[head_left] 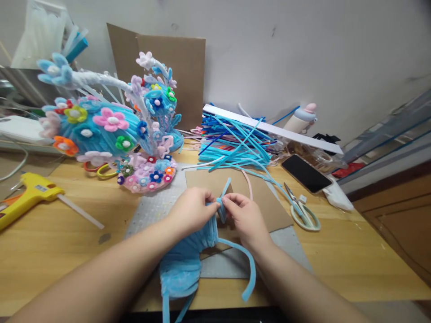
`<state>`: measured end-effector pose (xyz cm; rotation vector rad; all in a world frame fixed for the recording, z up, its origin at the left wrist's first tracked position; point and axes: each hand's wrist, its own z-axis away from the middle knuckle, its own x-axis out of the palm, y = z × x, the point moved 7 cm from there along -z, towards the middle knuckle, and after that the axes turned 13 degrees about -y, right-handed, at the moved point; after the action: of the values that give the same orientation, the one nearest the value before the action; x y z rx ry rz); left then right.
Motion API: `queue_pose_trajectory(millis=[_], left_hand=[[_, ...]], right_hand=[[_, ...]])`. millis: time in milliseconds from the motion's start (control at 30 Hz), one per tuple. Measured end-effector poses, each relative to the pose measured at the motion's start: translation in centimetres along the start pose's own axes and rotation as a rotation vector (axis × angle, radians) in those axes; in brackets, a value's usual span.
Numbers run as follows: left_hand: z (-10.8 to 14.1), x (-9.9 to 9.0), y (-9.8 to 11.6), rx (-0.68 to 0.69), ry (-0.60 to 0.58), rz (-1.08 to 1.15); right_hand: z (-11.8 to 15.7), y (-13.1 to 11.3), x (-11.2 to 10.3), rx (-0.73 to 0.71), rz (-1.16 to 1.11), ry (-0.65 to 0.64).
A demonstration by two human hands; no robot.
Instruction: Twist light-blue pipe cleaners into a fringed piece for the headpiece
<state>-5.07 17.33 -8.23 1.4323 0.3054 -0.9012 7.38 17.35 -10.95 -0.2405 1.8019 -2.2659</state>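
Observation:
A light blue fuzzy piece [183, 264] made of pipe cleaners lies low in the centre, with loose strands hanging from it. My left hand [193, 208] rests above it, thumb and fingers pinching a light blue pipe cleaner near its upper end. Close beside it, my right hand [244, 217] pinches the same spot with thumb and forefinger. One short end of the pipe cleaner [226, 186] sticks up between the hands. A longer light blue strand [251, 264] curves down below my right wrist. Brown cardboard [269, 208] lies beneath the hands.
Flower-covered fuzzy decorations [101, 130] stand at the left, beyond a yellow glue gun [37, 193]. A pile of blue pipe cleaners [232, 143] lies at the back. Scissors [305, 215] and a black phone [306, 172] are on the right. A grey cutting mat [151, 215] lies under the cardboard.

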Motion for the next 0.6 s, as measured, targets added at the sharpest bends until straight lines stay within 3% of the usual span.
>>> queue_pose_trajectory(millis=[100, 233, 300, 367, 500, 600], left_hand=[[0.1, -0.1, 0.0, -0.004, -0.001, 0.001], [0.0, -0.1, 0.0, 0.013, -0.023, 0.001], [-0.1, -0.1, 0.1, 0.023, -0.032, -0.004], [-0.1, -0.1, 0.1, 0.023, -0.038, -0.012], [-0.1, -0.2, 0.1, 0.009, -0.041, -0.027], [0.0, -0.3, 0.1, 0.005, -0.04, -0.036]], right_hand=[[-0.2, -1.0, -0.1, -0.151, 0.117, -0.023], [0.1, -3.7, 0.0, -0.447, 0.516, -0.086], [0.2, -4.3, 0.3, -0.513, 0.643, -0.158], [0.0, -4.3, 0.1, -0.474, 0.7, -0.184], [-0.9, -3.3, -1.0, -0.28, 0.688, -0.086], [-1.0, -3.5, -1.1, -0.318, 0.737, -0.042]])
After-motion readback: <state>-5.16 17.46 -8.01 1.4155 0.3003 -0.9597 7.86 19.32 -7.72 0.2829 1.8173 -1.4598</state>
